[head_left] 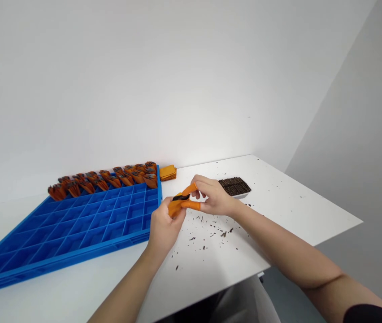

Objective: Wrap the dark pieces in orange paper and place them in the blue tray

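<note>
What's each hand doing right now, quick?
Left hand: closed, holding an orange packet.
Right hand: orange-covered fingertips at the dark piece by the packet's top; whether it's gripped cannot be told.

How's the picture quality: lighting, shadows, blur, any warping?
Head view: the wall is brightest just above the table; head view: soft shadow dims the table's near edge; head view: wide-angle stretch seems to enlarge the tray's near-left corner; head view: the packet shows no obvious motion blur, though its details are small.
</note>
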`<state>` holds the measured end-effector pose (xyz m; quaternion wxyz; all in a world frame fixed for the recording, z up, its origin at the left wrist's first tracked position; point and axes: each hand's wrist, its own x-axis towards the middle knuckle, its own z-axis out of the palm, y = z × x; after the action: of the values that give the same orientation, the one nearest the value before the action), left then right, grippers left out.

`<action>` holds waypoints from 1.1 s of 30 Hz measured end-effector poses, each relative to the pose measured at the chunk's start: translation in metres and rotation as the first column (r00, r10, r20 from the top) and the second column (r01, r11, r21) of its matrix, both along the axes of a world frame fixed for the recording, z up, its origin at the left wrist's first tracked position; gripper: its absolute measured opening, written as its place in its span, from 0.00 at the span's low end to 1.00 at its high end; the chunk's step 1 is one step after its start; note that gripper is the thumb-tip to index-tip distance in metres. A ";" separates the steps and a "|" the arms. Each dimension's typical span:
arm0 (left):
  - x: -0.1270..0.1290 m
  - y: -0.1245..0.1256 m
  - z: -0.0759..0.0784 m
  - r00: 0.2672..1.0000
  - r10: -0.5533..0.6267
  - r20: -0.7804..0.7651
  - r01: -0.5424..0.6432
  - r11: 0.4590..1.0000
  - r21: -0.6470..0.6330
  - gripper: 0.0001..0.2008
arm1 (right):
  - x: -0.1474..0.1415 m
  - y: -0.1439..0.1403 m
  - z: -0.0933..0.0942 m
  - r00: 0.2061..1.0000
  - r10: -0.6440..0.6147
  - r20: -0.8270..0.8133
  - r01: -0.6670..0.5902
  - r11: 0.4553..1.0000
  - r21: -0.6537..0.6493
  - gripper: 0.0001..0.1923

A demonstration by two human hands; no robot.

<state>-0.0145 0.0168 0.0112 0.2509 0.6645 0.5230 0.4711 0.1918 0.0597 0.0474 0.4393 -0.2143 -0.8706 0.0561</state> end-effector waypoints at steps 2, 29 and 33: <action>0.000 0.000 0.000 1.000 -0.003 0.000 0.003 1.000 0.012 0.12 | 0.000 0.001 -0.001 1.000 -0.012 0.003 0.012 1.000 -0.002 0.13; -0.001 0.000 0.000 0.998 0.055 -0.024 -0.054 0.997 0.057 0.10 | -0.001 0.004 -0.008 0.994 -0.103 0.048 0.093 0.979 0.182 0.19; -0.001 -0.002 0.001 0.998 0.065 0.015 -0.066 0.995 0.069 0.09 | -0.002 0.004 -0.008 0.984 -0.173 0.029 0.160 0.951 0.266 0.22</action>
<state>-0.0151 0.0152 0.0127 0.2155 0.6521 0.5263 0.5013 0.1897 0.0640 0.0389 0.4443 -0.2281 -0.8602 -0.1028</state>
